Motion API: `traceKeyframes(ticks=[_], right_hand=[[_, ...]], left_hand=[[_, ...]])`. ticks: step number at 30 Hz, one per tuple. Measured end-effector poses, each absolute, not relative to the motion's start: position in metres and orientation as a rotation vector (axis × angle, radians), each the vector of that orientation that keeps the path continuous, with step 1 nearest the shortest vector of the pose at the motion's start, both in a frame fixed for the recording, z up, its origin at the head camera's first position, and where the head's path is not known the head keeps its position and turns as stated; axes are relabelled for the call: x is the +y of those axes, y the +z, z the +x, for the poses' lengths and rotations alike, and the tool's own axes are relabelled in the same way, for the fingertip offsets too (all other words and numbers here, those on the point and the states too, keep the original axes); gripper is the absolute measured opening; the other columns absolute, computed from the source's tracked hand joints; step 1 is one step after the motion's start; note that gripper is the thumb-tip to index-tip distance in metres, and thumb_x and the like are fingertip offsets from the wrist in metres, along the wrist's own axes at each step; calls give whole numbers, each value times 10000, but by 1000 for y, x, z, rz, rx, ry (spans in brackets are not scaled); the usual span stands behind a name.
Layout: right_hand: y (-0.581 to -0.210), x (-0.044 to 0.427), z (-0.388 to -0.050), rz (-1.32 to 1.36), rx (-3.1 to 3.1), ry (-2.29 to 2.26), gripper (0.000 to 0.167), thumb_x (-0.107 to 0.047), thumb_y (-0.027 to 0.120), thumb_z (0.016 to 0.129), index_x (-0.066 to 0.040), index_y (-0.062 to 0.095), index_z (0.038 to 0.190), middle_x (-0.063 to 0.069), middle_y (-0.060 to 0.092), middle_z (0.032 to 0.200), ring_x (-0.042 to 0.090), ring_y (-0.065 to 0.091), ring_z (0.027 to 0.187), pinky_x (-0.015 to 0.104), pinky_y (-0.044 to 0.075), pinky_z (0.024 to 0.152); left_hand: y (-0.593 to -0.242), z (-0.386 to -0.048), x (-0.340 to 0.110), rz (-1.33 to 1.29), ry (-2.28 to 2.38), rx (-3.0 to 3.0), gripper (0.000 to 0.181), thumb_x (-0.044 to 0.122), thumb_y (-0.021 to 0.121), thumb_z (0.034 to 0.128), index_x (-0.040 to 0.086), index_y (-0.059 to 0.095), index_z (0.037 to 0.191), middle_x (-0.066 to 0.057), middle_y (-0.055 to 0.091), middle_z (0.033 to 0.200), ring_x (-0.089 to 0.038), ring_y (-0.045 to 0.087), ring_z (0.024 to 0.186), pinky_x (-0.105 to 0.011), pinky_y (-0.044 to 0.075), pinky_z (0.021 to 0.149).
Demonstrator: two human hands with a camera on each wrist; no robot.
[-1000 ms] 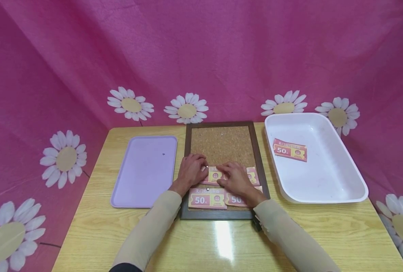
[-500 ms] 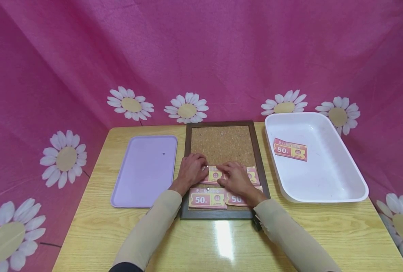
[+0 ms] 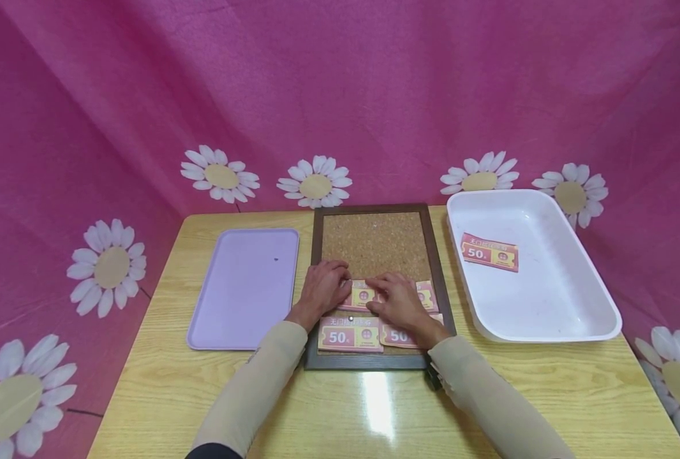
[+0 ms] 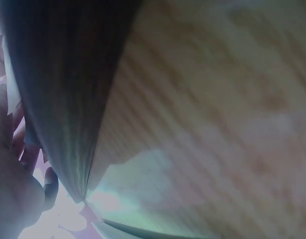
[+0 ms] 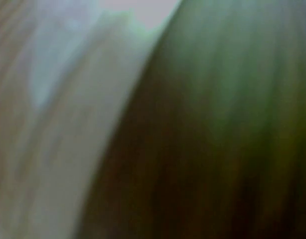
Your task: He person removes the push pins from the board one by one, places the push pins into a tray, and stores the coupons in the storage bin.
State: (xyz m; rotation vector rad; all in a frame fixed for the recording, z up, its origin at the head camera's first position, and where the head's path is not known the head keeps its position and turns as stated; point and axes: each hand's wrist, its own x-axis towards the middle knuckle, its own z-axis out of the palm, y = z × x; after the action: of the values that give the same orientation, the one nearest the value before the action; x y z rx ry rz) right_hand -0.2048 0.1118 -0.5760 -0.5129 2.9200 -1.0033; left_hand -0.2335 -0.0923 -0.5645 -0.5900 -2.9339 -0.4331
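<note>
In the head view my left hand (image 3: 324,287) is at the left of the corkboard (image 3: 374,245), its curled fingers and thumb meeting at the top of the upper-left coupon (image 3: 363,296), where a small pin's head is mostly covered. My right hand (image 3: 399,299) holds that coupon's right part, index finger at the top edge and thumb near the bottom. Its palm hides much of the upper-right coupon (image 3: 427,296). Below lie a lower-left coupon (image 3: 348,336), with a silver pin (image 3: 351,319) at its top edge, and a partly hidden lower-right coupon (image 3: 396,338).
A purple tray (image 3: 245,290) with a small dark spot stands left of the board. On the right, a white basin (image 3: 546,287) holds another coupon (image 3: 489,253). The board's dark frame (image 4: 68,74) and wood tabletop fill much of the left wrist view; the right wrist view is blurred.
Both hands stay in place. The pin's head beside my left fingertips, visible earlier, is now mostly covered by them.
</note>
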Motion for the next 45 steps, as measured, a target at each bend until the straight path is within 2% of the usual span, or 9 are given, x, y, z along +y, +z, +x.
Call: traceKeyframes(ticks=[13, 25, 36, 45], right_hand=[[-575, 112, -206, -503, 2903, -1003, 512, -320, 782, 773, -193, 656, 1253, -15, 642, 1157, 213, 515, 1184, 435, 293, 1012], [-575, 109, -202, -512, 2901, -1014, 513, -306, 788, 769, -181, 659, 1249, 3, 646, 1147, 224, 522, 1157, 445, 314, 1002], [-577, 110, -202, -488, 2884, -1015, 519, -313, 783, 773, -185, 652, 1259, 3, 637, 1176, 227, 514, 1179, 439, 299, 1015], [-576, 111, -204, -525, 2921, -1026, 509, -304, 785, 768, -168, 661, 1242, 7, 647, 1169, 232, 528, 1166, 440, 312, 977]], left_hand=[[-565, -235, -95, -594, -436, -2904, 202, 332, 656, 840, 186, 750, 943, 16, 661, 1238, -194, 600, 1089, -427, 472, 924], [-565, -231, -95, -577, -447, -2936, 191, 293, 651, 854, 171, 751, 963, -2, 643, 1283, -206, 588, 1150, -442, 453, 974], [-567, -230, -94, -579, -448, -2891, 173, 282, 665, 849, 167, 759, 938, -3, 666, 1262, -212, 618, 1102, -440, 471, 957], [-564, -235, -95, -630, -485, -2849, 164, 258, 653, 838, 155, 755, 914, -29, 678, 1237, -213, 649, 1094, -386, 513, 923]])
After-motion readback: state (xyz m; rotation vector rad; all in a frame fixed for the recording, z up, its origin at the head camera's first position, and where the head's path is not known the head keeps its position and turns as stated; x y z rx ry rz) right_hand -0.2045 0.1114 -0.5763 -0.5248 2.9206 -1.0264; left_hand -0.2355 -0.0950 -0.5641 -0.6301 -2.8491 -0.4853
